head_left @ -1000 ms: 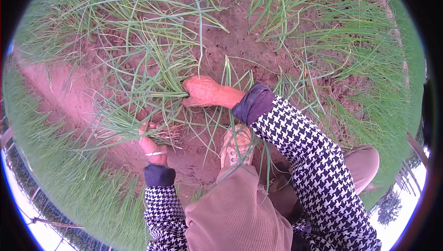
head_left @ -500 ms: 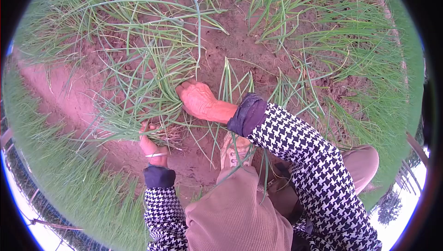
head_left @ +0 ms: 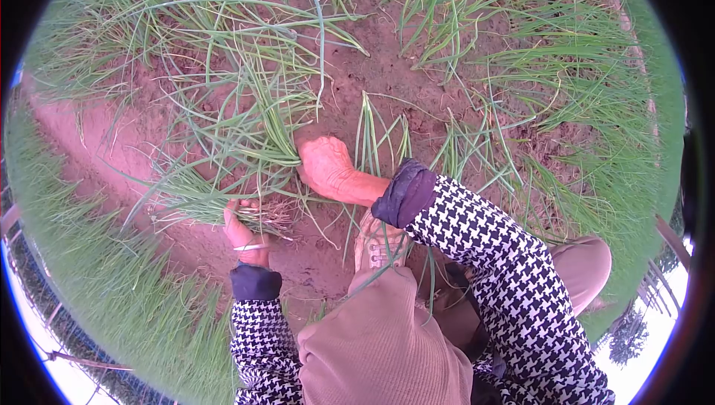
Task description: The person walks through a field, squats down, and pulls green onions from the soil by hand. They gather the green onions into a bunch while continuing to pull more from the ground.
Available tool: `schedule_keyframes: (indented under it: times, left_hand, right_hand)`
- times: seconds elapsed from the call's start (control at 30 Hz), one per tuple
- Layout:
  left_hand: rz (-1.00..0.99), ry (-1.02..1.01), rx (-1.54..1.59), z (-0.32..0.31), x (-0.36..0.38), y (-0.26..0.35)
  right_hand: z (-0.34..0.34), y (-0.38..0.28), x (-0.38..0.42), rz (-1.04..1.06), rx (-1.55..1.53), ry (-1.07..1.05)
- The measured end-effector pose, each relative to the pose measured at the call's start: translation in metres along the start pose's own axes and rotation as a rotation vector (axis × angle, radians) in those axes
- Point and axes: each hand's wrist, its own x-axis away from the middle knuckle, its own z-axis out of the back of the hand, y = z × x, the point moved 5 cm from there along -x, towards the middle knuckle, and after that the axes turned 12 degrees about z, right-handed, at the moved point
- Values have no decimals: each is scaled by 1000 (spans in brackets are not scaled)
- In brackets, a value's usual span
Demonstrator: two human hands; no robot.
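My left hand [head_left: 244,232] is closed around a bundle of uprooted green plants [head_left: 197,195], whose pale roots [head_left: 274,216] stick out to the right of the fingers. Farther right, my right hand [head_left: 326,166] is closed at the base of a clump of long green leaves [head_left: 277,125]. Its fingertips are tucked under and partly hidden. The clump's leaves fan up and to the left over the brown soil [head_left: 365,70].
My shoe [head_left: 378,245] stands on the soil just below my right hand, with my knee [head_left: 372,338] nearer. More green plants [head_left: 573,70] grow at the right. A bare earth ridge [head_left: 97,144] and grass [head_left: 112,286] lie left.
My right hand has shifted slightly to the right and down, and its fingers look more tightly curled. The left hand and its bundle have hardly moved.
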Motion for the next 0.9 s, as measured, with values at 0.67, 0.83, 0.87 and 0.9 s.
schedule_keyframes:
  times: [0.67,0.83,0.87,0.9]
  left_hand:
    - [-100,-354,-214,-58,174,7]
    - [-99,-276,44,-62,190,30]
    - [-160,-277,34,-70,195,42]
    - [-216,-336,43,-68,198,58]
  right_hand:
    - [97,-162,75,603,-69,24]
    - [99,-168,97,774,-364,218]
    - [119,-167,92,810,-348,-3]
    - [149,-160,83,838,-329,-225]
